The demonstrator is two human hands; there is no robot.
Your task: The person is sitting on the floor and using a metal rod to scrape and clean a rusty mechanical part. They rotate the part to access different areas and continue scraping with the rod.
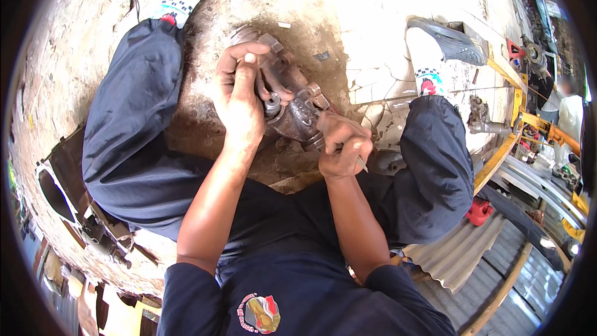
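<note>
A dark, greasy metal casting (297, 115) with several lugs and round openings lies on the floor between my legs. My left hand (241, 90) grips its far left side, the fingers hooked over the metal and the thumb raised along them. At the casting's right side my right hand (344, 145) is closed around a thin tool (362, 163). One pale end of that tool pokes out below the fist. Its other end is hidden by my fingers and the casting, so its kind is unclear.
A large metal housing (68, 177) lies left of my leg. On the right are a small metal part (487, 117), a yellow frame (497, 162), a red object (479, 211) and a corrugated sheet (457, 252). Another person (569, 109) is at the far right.
</note>
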